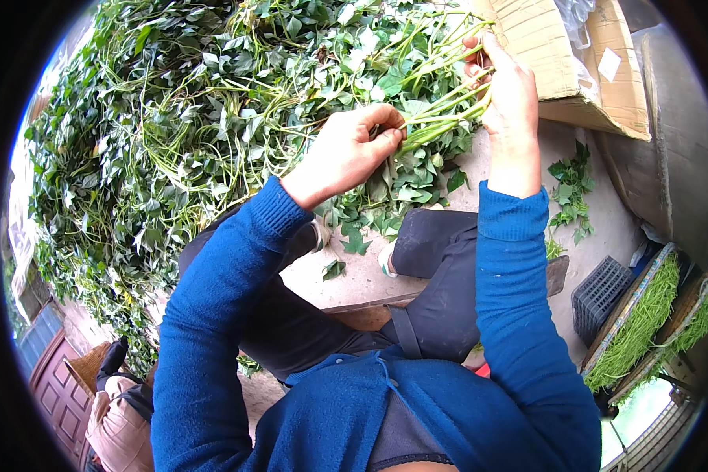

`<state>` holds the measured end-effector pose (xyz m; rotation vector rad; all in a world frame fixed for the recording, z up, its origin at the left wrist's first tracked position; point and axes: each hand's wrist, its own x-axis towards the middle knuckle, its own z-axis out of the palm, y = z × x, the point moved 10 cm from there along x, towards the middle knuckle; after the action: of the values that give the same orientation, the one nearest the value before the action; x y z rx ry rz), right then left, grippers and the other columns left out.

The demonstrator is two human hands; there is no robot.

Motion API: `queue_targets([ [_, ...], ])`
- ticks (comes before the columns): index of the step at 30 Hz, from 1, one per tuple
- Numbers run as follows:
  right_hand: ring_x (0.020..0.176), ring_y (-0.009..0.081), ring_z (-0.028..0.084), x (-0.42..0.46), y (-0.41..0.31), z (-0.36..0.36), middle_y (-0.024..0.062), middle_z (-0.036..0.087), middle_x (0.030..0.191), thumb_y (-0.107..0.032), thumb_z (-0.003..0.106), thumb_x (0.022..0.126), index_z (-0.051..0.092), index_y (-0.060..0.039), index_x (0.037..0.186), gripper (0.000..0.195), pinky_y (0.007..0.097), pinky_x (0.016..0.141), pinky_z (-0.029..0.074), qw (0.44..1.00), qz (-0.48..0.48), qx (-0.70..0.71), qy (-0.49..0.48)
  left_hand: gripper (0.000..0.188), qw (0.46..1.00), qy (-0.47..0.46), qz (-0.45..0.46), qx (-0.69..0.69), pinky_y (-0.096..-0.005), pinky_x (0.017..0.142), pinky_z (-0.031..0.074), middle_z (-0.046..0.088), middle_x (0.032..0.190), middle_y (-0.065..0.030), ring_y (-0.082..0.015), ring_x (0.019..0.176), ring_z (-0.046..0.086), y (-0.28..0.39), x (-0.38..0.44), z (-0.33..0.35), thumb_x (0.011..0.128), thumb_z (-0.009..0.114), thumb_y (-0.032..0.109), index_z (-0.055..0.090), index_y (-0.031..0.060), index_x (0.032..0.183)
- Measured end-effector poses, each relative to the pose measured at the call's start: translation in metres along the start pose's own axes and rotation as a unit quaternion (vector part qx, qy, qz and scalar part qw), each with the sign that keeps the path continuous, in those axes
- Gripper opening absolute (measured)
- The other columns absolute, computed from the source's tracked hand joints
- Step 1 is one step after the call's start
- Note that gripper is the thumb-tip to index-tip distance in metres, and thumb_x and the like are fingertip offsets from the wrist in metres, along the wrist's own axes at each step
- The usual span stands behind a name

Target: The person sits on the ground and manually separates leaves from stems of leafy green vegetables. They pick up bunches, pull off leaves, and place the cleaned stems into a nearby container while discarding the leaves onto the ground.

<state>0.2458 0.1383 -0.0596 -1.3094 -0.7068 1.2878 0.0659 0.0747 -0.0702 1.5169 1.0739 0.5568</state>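
Between my two hands stretches a bunch of long green leaf stems [439, 121]. My left hand [351, 150] pinches the stems' left ends between thumb and fingers. At the upper right, my right hand [507, 97] grips the other end of the bunch, with several thin stems fanning out from its fingers. Behind and to the left spreads a large heap of leafy green vines [200, 112], which look like sweet potato vines. The leaves beneath my left hand partly hide what its fingertips touch.
A cardboard box [531, 44] holding clear plastic stands beside my right hand. Loose leaves [571, 192] lie on the concrete floor. To the right are a dark plastic crate [600, 298] and woven trays of cut green stems [637, 321]. Another person [120, 416] is at lower left.
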Motion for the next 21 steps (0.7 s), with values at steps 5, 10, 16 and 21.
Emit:
queue_targets([
  [5,0.057,0.0082,0.046,0.002,0.006,0.008,0.0051,0.053,0.070,-0.021,0.053,0.091,0.061,0.0048,0.087,0.027,0.0193,0.046,0.034,1.000,-0.003,-0.007,-0.028,0.021,0.998,-0.032,-0.038,-0.026,-0.0193,0.064,0.046,0.065,0.084,-0.0007,-0.0041,0.067,0.053,-0.006,0.001,0.002,0.083,0.047,0.000,0.061,-0.0006,0.099],
  [10,0.056,0.0086,0.045,-0.002,0.007,0.013,0.0060,0.055,0.072,-0.021,0.051,0.092,0.060,0.0047,0.088,0.027,0.0188,0.046,0.033,0.999,0.013,-0.008,-0.030,0.021,1.000,0.004,-0.018,0.002,-0.0215,0.065,0.046,0.063,0.073,-0.0011,-0.0066,0.066,0.055,-0.003,0.006,-0.023,0.076,0.044,-0.006,0.063,0.0001,0.083],
  [16,0.057,0.0097,0.043,0.009,-0.008,-0.008,0.0073,0.054,0.077,-0.022,0.045,0.095,0.056,0.0040,0.095,0.029,0.0199,0.046,0.033,0.996,0.019,0.074,-0.051,0.024,0.996,0.068,-0.053,-0.003,-0.0177,0.060,0.040,0.053,0.067,0.0037,-0.0019,0.064,0.048,-0.021,0.001,-0.054,0.086,0.051,0.005,0.065,0.0081,0.105],
  [21,0.054,0.0077,0.039,0.007,-0.015,0.007,0.0060,0.050,0.076,-0.021,0.040,0.097,0.053,0.0033,0.094,0.028,0.0192,0.047,0.033,0.955,0.057,0.219,-0.190,0.024,0.994,-0.053,-0.039,0.083,-0.0190,0.057,0.040,0.052,0.065,0.0047,-0.0016,0.061,0.046,-0.007,0.001,-0.026,0.086,0.059,0.010,0.065,0.0123,0.109],
])
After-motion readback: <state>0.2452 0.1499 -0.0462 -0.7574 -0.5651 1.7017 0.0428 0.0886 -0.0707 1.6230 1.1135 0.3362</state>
